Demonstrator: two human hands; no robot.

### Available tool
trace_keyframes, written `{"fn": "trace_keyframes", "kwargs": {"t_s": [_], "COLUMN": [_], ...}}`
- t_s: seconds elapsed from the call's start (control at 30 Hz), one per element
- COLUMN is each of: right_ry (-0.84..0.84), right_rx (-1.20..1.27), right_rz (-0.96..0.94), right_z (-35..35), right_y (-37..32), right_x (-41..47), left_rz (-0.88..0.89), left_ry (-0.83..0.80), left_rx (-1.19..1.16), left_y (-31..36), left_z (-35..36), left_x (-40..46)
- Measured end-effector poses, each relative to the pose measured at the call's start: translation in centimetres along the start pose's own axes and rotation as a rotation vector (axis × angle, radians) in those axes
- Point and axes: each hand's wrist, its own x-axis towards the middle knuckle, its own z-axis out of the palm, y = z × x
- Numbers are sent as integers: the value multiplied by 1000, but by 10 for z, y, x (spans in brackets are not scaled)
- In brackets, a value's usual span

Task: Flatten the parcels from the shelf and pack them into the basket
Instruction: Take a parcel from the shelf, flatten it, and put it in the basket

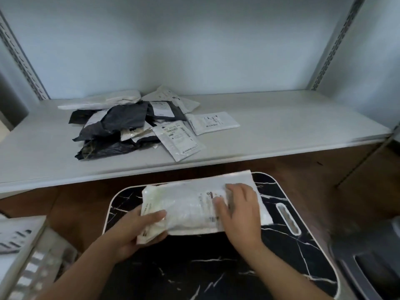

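Flattening: the step in hand, judged from how the 2 hands lie on 1 white parcel at lower centre of the frame.
White parcel: a pale plastic mailer with a printed label, lying on the black marbled board; its left end looks puffed and creased, its right part flatter.
Left hand: grasps the parcel's left end, thumb on top and fingers curled under the edge.
Right hand: lies on top of the parcel's right half over the label, fingers spread and bent a little, pressing down, not pinching.
Shelf: across the middle of the frame, with a pile of parcels at centre left, dark grey and white ones overlapping; 2 white ones lie flat at the pile's right edge.
Basket: probably the pale slotted container at lower left of the frame, only partly in view, with something white inside.
Progress: early to middling, as I judge, since many parcels wait on the shelf.
Next move: likely a press or sweep toward the bulged left end to push the air out, then a carry down and left to the basket.
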Motion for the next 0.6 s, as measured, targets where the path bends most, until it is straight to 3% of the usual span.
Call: {"fn": "trace_keyframes", "kwargs": {"t_s": [0.1,0.2,0.27,0.33,0.4,0.6], "right_ry": [-295,-487,-545,-558,-553,-631], "right_rx": [-307,-399,-417,-431,-468,-495], "right_rz": [266,270,206,86,-38,-231], "right_z": [-10,-7,3,24,48,87], "right_y": [39,51,45,28,9,-6], "right_x": [-28,-57,-69,-75,-78,-90], "left_rz": [-161,-132,-25,255,461,492], "left_ry": [74,274,548,728,662,455], "left_rx": [156,781,1241,1502,1576,1681], "left_y": [-39,-68,-82,-90,-98,-143], "left_z": [-22,-34,-41,-40,-24,-6], "left_x": [-21,-28,-25,-15,-7,15]}}
